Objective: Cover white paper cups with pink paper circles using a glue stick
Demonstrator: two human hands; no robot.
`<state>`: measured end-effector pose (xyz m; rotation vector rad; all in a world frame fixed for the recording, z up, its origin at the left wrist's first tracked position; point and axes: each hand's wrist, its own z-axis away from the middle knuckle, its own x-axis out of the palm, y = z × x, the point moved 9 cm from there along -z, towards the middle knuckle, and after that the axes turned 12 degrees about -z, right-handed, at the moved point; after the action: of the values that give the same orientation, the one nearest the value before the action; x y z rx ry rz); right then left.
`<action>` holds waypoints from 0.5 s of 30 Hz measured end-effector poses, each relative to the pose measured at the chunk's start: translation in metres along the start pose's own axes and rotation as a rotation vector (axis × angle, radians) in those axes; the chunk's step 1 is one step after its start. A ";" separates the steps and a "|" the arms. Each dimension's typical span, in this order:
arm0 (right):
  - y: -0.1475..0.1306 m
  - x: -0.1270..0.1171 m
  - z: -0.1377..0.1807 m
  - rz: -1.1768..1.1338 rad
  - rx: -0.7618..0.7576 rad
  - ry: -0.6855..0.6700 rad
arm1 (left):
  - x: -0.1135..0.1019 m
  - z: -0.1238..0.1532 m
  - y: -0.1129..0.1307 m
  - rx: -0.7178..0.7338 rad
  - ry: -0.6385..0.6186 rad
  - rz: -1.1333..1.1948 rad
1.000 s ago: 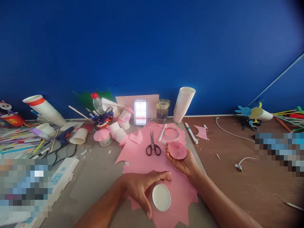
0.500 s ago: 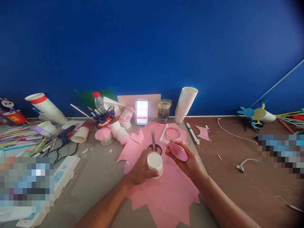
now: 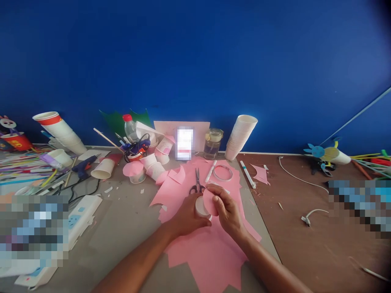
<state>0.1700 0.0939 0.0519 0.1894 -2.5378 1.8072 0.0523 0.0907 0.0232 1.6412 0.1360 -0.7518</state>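
My left hand is wrapped round a white paper cup, whose flat round end faces up. A pink paper circle is pinched between the thumb and fingers of my right hand. The circle overlaps the right side of the cup's end; whether the two touch I cannot tell. Beneath both hands lies pink paper with jagged edges. Just beyond the cup are scissors with black handles, their blades pointing away from me.
A white marker and a roll of clear tape lie on the pink paper. Behind them stand a lit phone, a lidded jar and a tall stack of cups. At left are a glue gun and a power strip.
My right hand has moved left, bringing the pink circle from beside the cup to over part of its end. My left hand still grips the cup, slightly further right.
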 end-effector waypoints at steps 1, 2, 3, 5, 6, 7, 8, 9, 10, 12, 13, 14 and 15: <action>0.000 0.002 0.000 0.007 -0.007 -0.012 | -0.002 -0.001 0.005 0.026 0.011 -0.041; 0.000 0.004 0.000 0.013 -0.015 -0.026 | -0.004 -0.001 0.009 0.045 0.019 -0.080; 0.000 0.006 0.000 0.019 -0.025 -0.042 | -0.004 -0.002 0.011 0.056 0.025 -0.116; -0.001 0.011 0.001 0.043 -0.050 -0.078 | -0.005 -0.002 0.012 0.059 0.026 -0.176; -0.001 0.013 0.002 0.061 -0.063 -0.096 | -0.004 -0.002 0.011 0.056 0.023 -0.201; -0.001 0.015 0.002 0.083 -0.075 -0.112 | -0.003 -0.002 0.009 0.054 0.018 -0.224; -0.001 0.016 0.003 0.105 -0.085 -0.126 | -0.002 -0.002 0.008 0.052 0.013 -0.244; -0.001 0.017 0.004 0.127 -0.093 -0.140 | -0.001 -0.002 0.007 0.051 0.008 -0.262; 0.000 0.018 0.004 0.146 -0.098 -0.153 | -0.001 -0.001 0.006 0.049 0.003 -0.275; 0.001 0.019 0.005 0.178 -0.103 -0.176 | 0.000 -0.001 0.003 0.035 -0.004 -0.289; 0.002 0.020 0.005 0.192 -0.102 -0.184 | 0.000 -0.001 0.002 0.028 -0.005 -0.290; 0.002 0.020 0.005 0.202 -0.101 -0.189 | 0.000 -0.001 0.001 0.027 -0.005 -0.290; 0.003 0.020 0.004 0.210 -0.098 -0.192 | 0.000 0.000 0.002 0.030 -0.004 -0.291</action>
<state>0.1496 0.0890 0.0495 0.1017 -2.8706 1.8054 0.0535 0.0907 0.0243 1.6680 0.3681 -0.9815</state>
